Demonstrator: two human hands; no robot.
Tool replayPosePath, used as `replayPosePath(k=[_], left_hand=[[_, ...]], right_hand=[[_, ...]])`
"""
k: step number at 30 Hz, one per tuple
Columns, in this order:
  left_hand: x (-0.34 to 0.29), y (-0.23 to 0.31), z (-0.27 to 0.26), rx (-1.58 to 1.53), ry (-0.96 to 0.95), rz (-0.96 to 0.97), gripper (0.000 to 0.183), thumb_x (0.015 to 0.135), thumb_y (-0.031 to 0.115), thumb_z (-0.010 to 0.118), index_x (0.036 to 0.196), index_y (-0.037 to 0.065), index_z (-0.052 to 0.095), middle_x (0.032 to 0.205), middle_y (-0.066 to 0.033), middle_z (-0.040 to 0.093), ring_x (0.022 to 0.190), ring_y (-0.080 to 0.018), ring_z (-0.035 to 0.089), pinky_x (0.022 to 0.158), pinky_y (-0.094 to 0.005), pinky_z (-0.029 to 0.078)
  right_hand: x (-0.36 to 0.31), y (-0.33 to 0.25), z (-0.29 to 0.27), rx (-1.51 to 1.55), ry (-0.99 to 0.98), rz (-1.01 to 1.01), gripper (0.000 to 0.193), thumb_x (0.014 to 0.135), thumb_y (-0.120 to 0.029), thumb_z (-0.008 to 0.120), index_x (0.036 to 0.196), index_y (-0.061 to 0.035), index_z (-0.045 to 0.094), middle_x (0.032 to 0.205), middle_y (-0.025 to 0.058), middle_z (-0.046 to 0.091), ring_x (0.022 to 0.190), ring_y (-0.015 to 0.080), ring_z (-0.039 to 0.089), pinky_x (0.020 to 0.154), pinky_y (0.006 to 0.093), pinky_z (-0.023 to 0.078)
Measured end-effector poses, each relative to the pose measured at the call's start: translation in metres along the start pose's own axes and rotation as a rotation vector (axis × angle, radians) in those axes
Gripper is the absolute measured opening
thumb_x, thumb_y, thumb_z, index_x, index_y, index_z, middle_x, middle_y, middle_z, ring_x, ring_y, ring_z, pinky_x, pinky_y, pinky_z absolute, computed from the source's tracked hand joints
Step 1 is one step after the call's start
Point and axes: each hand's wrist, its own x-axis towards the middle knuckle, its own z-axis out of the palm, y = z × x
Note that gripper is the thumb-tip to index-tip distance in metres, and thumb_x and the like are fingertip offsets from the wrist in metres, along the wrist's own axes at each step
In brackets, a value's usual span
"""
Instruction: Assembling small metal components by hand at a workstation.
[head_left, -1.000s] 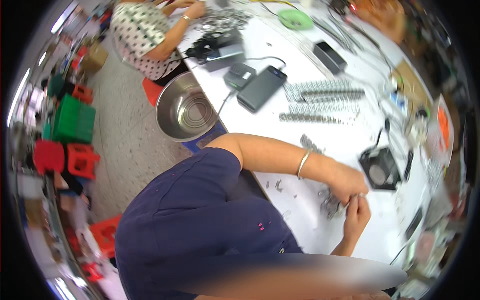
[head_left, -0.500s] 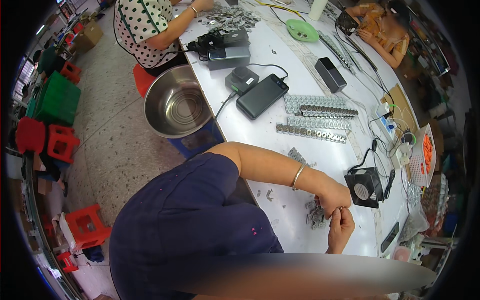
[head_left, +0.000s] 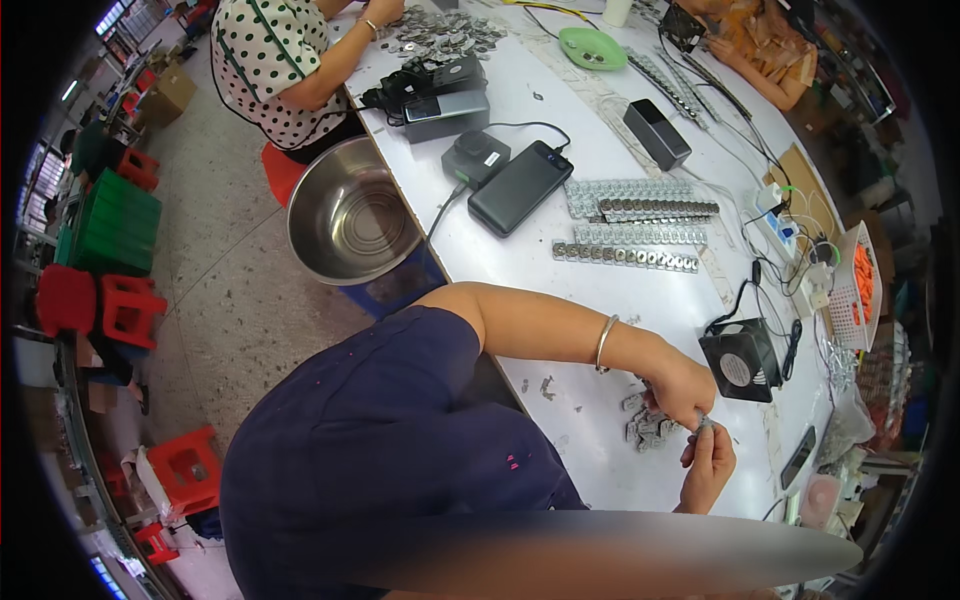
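Observation:
My left hand (head_left: 683, 388), with a silver bangle (head_left: 606, 343) on its wrist, is bent over the white table, fingers curled and partly hidden from view. Just below it, my right hand (head_left: 708, 465) pinches a small grey metal piece (head_left: 704, 422) between thumb and fingers. The two hands meet at this piece. Beside them lies a small heap of grey metal parts (head_left: 648, 428), partly covered by my left hand. What else my left fingers hold is hidden.
A black fan (head_left: 740, 360) stands right of my hands. Farther back lie rows of metal parts (head_left: 630, 250), a black power bank (head_left: 521, 188) and a green dish (head_left: 592, 48). A steel basin (head_left: 355, 215) stands left of the table (head_left: 500, 275). Two people sit farther off.
Both hands have shifted slightly right in the picture. The small metal piece now shows between them, and the right fingers have spread a little.

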Motion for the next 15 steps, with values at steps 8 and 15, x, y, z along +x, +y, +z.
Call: replayPosePath(k=[8,15], left_hand=[[-0.003,-0.003,-0.015,-0.170,-0.056,-0.135,0.029,0.085,0.020,0.054,0.074,-0.005,0.062,0.062,-0.0140,0.062,0.050,-0.0211,0.063,0.041,-0.0305,0.051],[-0.003,0.002,-0.012,-0.256,-0.086,-0.133,0.031,0.083,0.024,0.059,0.072,-0.004,0.063,0.061,-0.0106,0.062,0.052,-0.0179,0.063,0.042,-0.0288,0.051]], right_hand=[[0.020,0.017,-0.002,0.021,-0.071,0.018,0.022,0.096,-0.018,0.054,0.090,0.0020,0.061,0.066,-0.0016,0.052,0.052,0.0038,0.044,0.047,0.0187,0.033],[0.007,0.031,-0.004,0.158,-0.030,0.072,0.023,0.096,-0.020,0.054,0.088,-0.0001,0.060,0.068,0.0018,0.055,0.047,0.0063,0.046,0.043,0.0190,0.035]])
